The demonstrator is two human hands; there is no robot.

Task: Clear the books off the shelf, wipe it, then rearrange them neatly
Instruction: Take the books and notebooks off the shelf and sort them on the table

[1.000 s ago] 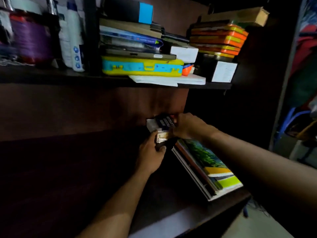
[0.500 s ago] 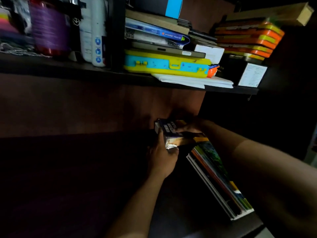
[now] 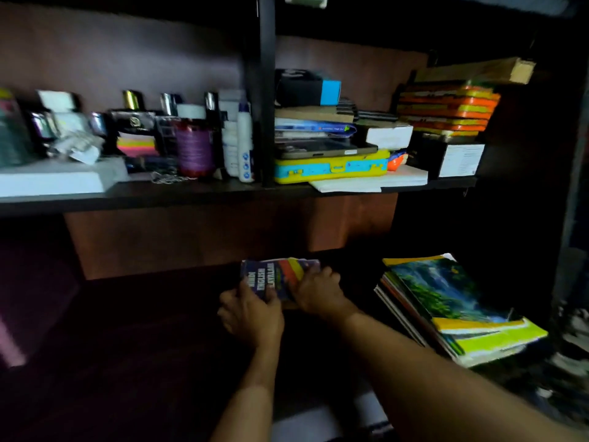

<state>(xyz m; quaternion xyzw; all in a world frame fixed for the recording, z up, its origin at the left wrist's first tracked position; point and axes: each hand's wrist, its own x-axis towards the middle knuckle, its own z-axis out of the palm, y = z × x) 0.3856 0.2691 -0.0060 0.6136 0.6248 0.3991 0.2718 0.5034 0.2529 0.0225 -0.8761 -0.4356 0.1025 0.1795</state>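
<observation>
While gripped | small book (image 3: 271,279) between both hands' fingers (image 3: 267,296)

The shelf (image 3: 204,194) is seen as dark wood-look board with a matt face, and the back panel (image 3: 197,237) as reddish-brown wood laminate. The dictionary (image 3: 271,277), held between the left hand (image 3: 251,317) and right hand (image 3: 318,291), is bound in a glossy printed paper cover. The book stack (image 3: 452,311) is topped by a glossy printed cover, with pale paper page edges shown below. The case (image 3: 331,169) is given a smooth, shiny yellow and blue plastic finish. The white bottle (image 3: 244,145) is rendered in smooth plastic. The caps (image 3: 131,98) show a mirror-like metallic sheen. The carton (image 3: 478,71) is of matt brown cardboard.
</observation>
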